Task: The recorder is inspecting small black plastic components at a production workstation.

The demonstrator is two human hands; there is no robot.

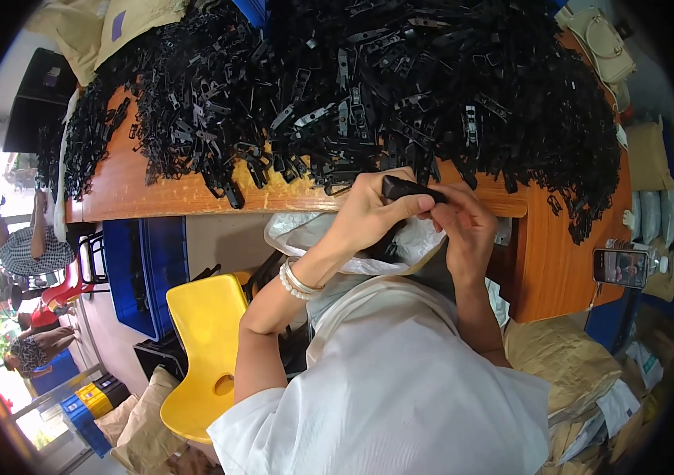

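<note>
Both my hands meet just off the near edge of the wooden table. My left hand point(370, 212), with beaded bracelets at its wrist, is closed around an elongated black plastic part point(405, 189), thumb along its side. The fingertips of my right hand point(468, 228) pinch at the part's right end; what exactly they grip there is hidden. Beyond my hands a large heap of black plastic clip-like pieces point(345, 87) covers most of the tabletop. Below my hands, at my lap, an open white sack point(297, 236) has some dark pieces showing inside.
The wooden table point(571, 273) turns toward me on the right, where a phone point(620, 267) stands at its edge. To my left are a yellow chair point(209, 317) and a blue crate point(127, 273). Brown paper sacks point(559, 360) lie at lower right. Other people sit far left.
</note>
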